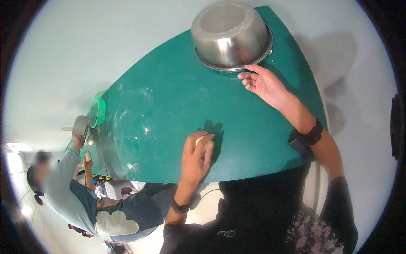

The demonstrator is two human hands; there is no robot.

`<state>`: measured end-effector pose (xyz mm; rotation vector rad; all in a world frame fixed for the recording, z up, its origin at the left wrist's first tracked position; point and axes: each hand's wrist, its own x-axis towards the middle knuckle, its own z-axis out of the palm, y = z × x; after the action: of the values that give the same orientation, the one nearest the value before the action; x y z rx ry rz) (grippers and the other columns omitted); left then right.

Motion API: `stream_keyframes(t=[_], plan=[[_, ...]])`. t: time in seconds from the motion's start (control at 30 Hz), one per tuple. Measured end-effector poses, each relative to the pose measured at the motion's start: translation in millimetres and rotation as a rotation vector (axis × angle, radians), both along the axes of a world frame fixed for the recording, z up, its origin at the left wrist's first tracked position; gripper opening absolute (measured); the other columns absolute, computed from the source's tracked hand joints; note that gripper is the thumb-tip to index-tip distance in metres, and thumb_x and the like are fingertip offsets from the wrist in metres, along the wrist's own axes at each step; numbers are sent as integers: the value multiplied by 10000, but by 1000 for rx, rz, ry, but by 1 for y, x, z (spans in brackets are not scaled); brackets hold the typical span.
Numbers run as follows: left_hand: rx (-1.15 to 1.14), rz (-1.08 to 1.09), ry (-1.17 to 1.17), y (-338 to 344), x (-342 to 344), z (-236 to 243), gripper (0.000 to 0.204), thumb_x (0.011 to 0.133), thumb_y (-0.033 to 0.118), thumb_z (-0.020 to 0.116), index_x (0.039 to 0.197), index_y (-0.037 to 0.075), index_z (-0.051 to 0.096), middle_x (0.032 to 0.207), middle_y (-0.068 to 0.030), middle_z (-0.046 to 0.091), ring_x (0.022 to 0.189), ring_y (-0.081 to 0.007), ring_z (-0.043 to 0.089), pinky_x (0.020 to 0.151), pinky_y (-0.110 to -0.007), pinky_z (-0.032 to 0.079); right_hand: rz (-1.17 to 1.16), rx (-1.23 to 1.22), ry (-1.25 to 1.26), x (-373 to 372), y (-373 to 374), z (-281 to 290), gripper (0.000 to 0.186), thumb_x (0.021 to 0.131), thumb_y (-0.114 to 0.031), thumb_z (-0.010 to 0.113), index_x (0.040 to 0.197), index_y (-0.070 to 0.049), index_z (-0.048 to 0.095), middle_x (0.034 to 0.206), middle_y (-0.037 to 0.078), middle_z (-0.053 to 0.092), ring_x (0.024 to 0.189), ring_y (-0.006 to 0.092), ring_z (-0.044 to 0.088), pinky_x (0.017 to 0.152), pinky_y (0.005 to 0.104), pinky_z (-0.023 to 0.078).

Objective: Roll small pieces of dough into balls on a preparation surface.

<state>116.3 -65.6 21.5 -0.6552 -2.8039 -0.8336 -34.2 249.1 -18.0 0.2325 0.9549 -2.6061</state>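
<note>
On the green tabletop (pixel 169 106), my left hand (pixel 194 158) is closed around a pale, rounded dough ball (pixel 204 143), which shows between the fingers. A large metal basin (pixel 230 40) lies upside down near the far end, its rim on the table. My right hand (pixel 266 86) is beside the near side of that rim, palm turned left. One fingertip reaches the rim and seems to touch it; the other fingers are partly curled and apart, with nothing seen in them. A dark band with a small box is on my right forearm.
White powdery smears mark the table's left half. At its left end are a green plastic basket (pixel 97 111) and a co-worker (pixel 67 186), who holds a metal pan (pixel 80 126) and a pale lump (pixel 87 156). A wall borders the table's far and right sides.
</note>
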Motion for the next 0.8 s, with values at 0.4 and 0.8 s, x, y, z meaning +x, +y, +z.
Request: stream_keyframes(t=[0.4,0.8], plan=[[63,34,-61,11,10,-11,533,808,156,967,1240,59,669,1250,-165,593,1164,-365,639,957,-457,570,-210,102,110,-3,-16,1,242,1128,-305,649,1085,-70,614,947,66,720,805,140,640,743,307,526],[-80,-35,15,7,13,-8,554,917,177,874,1421,102,657,1412,-208,565,1243,-412,608,1022,-497,553,-272,255,279,4,37,34,313,1103,-304,582,883,-82,590,734,39,588,682,142,508,675,319,408]])
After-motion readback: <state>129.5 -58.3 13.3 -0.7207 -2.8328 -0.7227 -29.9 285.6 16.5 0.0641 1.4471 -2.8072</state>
